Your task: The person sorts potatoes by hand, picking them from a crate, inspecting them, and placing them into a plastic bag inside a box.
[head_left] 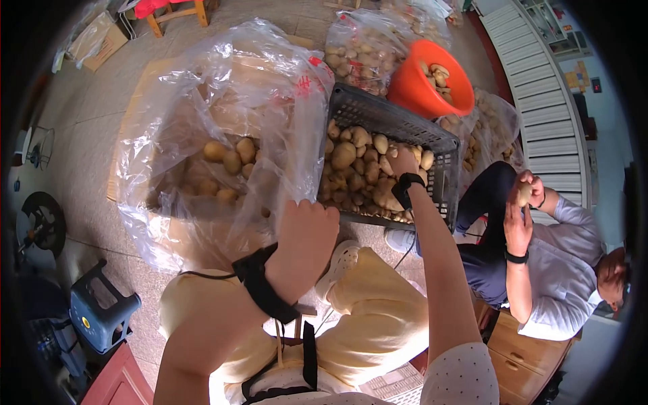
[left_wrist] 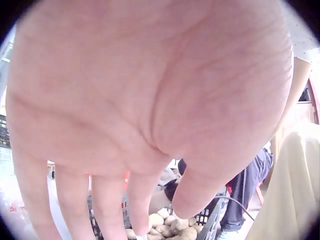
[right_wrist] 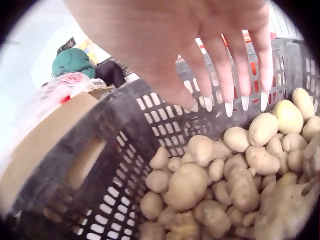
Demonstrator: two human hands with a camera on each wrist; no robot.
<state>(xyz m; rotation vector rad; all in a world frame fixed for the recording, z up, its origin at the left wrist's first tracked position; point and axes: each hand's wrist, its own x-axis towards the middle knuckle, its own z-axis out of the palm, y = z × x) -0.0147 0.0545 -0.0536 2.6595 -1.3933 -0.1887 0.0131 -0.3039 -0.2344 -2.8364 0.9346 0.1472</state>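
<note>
A black plastic crate (head_left: 378,110) with slotted walls holds many potatoes (head_left: 344,156) of mixed sizes. My right hand (head_left: 403,160) reaches into it over the potatoes at the right side. In the right wrist view its fingers (right_wrist: 226,80) extend loosely, long-nailed tips above the potatoes, gripping nothing. My left hand (head_left: 305,243) hangs by the crate's near left corner, back upward. Its straight fingers (left_wrist: 107,200) hold nothing in the left wrist view. Left of the crate, a cardboard box lined with a clear plastic bag (head_left: 297,135) has several potatoes (head_left: 232,162) inside.
Behind the crate stand an orange bucket (head_left: 432,61) with potatoes and a clear bag of potatoes (head_left: 358,57). Another potato bag (head_left: 496,128) lies to the right. A seated person (head_left: 560,263) on the right holds a potato (head_left: 524,194). A blue stool (head_left: 101,310) stands lower left.
</note>
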